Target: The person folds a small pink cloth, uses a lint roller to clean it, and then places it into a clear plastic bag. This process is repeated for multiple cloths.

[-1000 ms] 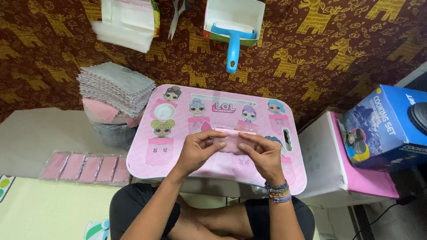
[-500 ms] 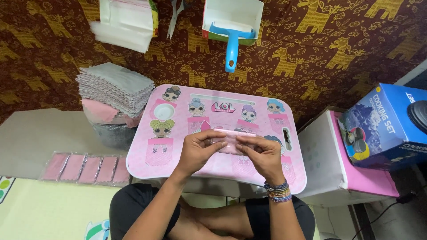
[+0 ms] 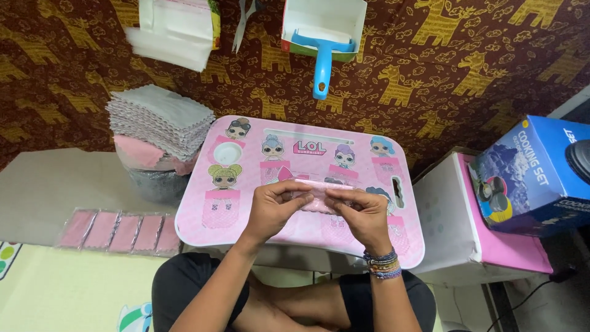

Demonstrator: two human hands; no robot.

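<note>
Both hands meet over a pink lap table point(image 3: 243, 209) printed with cartoon dolls. My left hand point(image 3: 273, 208) and my right hand point(image 3: 361, 215) pinch the two ends of a small pink cloth in clear wrap point(image 3: 319, 189), held flat just above the tabletop. Bead bracelets point(image 3: 382, 265) circle my right wrist. My crossed legs in dark clothing show below the table.
A stack of grey and pink cloths point(image 3: 161, 123) stands left of the table. Several wrapped pink cloths point(image 3: 120, 232) lie in a row on the floor. A blue-handled brush in a white dustpan point(image 3: 322, 37), white bags point(image 3: 175, 27), a blue box point(image 3: 534, 175) on a white-pink box point(image 3: 467, 227).
My hands and the pink cloth stay in nearly the same place; the fingers shift slightly along its top edge.
</note>
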